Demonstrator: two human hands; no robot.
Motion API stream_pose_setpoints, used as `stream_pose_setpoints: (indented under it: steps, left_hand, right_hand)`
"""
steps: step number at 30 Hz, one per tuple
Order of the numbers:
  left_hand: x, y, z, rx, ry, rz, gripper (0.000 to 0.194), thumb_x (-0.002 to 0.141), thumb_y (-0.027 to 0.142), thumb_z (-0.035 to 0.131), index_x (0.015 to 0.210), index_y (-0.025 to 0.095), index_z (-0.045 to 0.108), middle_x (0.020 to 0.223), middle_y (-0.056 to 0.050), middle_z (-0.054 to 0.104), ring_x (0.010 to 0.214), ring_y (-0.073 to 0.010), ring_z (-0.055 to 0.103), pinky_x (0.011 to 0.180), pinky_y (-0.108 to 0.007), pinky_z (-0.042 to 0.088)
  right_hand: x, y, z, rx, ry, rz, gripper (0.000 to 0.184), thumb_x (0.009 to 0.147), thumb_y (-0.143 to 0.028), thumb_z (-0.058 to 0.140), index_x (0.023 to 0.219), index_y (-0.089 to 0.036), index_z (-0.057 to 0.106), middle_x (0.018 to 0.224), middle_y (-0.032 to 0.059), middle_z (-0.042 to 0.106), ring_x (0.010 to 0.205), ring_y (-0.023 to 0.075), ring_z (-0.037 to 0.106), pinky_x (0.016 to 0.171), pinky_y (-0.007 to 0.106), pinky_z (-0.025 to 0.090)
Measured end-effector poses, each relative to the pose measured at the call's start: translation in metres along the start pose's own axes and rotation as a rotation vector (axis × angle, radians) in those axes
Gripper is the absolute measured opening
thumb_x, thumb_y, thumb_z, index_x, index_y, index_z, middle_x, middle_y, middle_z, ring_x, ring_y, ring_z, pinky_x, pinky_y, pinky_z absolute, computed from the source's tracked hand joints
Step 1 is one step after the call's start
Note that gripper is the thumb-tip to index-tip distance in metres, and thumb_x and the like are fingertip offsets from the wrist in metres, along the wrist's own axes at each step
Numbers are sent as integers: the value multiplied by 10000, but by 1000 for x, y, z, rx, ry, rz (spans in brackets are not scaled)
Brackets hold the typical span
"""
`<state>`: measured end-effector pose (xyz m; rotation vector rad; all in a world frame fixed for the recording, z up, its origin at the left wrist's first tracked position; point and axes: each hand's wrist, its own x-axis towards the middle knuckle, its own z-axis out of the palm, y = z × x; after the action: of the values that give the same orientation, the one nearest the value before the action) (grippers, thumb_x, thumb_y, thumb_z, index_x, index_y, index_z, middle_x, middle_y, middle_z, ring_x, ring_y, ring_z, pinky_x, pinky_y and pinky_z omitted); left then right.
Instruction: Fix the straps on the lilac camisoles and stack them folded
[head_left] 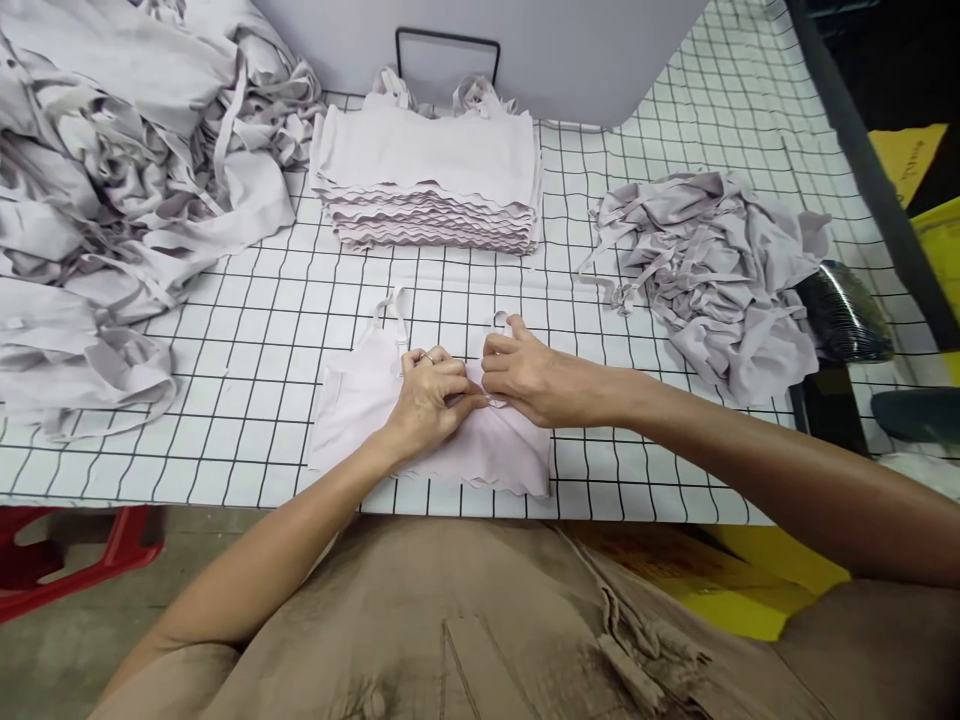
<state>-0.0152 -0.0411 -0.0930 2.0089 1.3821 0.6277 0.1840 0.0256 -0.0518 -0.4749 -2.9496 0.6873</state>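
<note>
A pale pink strappy camisole top (360, 405) lies flat near the table's front edge, its two thin straps pointing away from me. My left hand (431, 400) rests on its middle, fingers curled and thumb pinching the fabric. Close beside it, my right hand (521, 375) is closed on the same top near the base of the right strap. The fingertips of both hands nearly meet, and the exact bit of cloth between them is hidden. A ring shows on a left finger.
Behind the top sits a neat stack of folded garments (427, 160), against a grey panel (555, 60). A large loose garment heap (150, 150) fills the left; a smaller crumpled heap (720, 260) lies right, by a black shiny bundle (847, 310). A red stool (82, 560) stands below left.
</note>
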Motion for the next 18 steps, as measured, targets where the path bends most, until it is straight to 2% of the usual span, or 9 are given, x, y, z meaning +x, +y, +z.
stream_pose_setpoints:
  steps: [4,7,11,13,15,16,18]
  left_hand:
    - [1,0,-2,6,-8,12,140,898,346,695,812,247,743,820,-6,692,926,-220,547,928,-442,289]
    - [0,0,0,39,-9,26,88,888,318,712,845,244,731,861,-13,714,951,-231,544,906,-437,291]
    - [2,-1,4,68,14,46,57,876,270,730,870,229,691,897,-9,735,983,-240,560,915,-446,303]
    - [2,-1,3,91,16,46,83,870,268,739,908,226,678,918,-13,735,984,-243,577,922,-452,323]
    - [-1,1,-2,146,38,58,183,872,289,737,1031,232,668,974,-37,725,988,-251,597,929,-461,359]
    - [-5,3,-6,186,64,81,259,886,296,720,1126,234,648,1030,-58,718,1013,-259,609,951,-475,372]
    - [-18,8,-13,283,125,167,412,946,266,634,1346,235,541,1205,-111,685,1158,-282,606,1057,-518,350]
  right_hand:
    - [1,29,-22,130,-23,104,203,939,-290,607,762,-197,646,742,10,530,778,172,487,1039,620,302]
    - [9,51,-41,187,21,212,274,921,-432,632,753,-218,660,707,8,537,766,179,492,970,521,371]
    - [24,73,-55,142,108,283,309,958,-375,544,707,-214,627,660,10,556,809,199,498,931,461,377]
    - [29,84,-54,114,141,309,280,945,-333,545,714,-207,639,671,16,586,818,202,515,911,441,392]
    - [28,90,-48,114,174,333,223,932,-304,565,767,-202,674,726,31,646,837,207,553,889,418,424]
    - [26,89,-42,116,212,344,192,933,-294,570,823,-197,694,795,47,690,871,213,580,895,415,442]
    - [15,74,-23,87,337,370,213,967,-284,534,1030,-184,712,1065,96,739,1035,235,619,971,444,456]
